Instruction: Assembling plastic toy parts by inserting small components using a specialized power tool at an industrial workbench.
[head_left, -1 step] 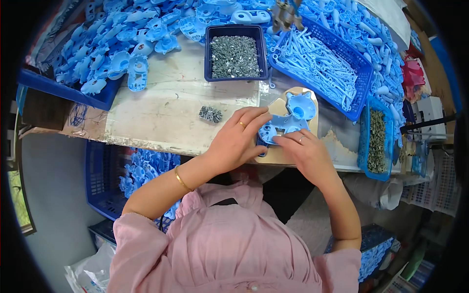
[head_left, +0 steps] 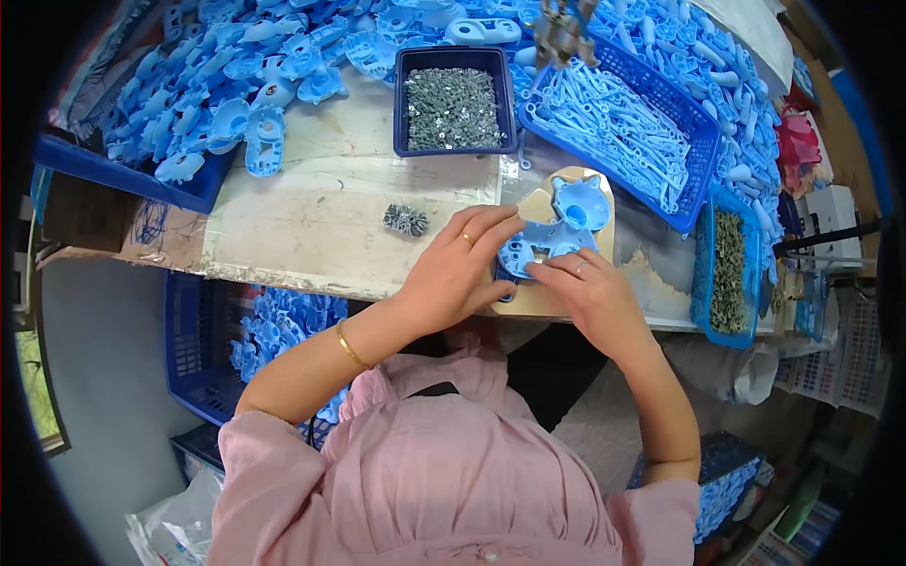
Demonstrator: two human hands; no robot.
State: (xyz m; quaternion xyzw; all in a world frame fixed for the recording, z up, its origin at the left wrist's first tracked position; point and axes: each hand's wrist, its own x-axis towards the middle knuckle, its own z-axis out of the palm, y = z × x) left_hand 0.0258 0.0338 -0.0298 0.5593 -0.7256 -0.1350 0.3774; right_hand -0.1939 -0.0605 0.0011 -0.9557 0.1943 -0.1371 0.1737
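Holding a blue shell (head_left: 549,233), slanting lengthwise toward far right, with left hand (head_left: 462,262) along its left side, right hand (head_left: 592,297) at its near end.

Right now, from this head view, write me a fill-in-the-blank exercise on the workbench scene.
1. The left hand and right hand are at a plastic part coloured light ____.
2. The gold bracelet is worn on the person's ____ side.
3. The basket of rods stands to the ____ of the tray of grey pieces.

Missing words: blue; left; right.
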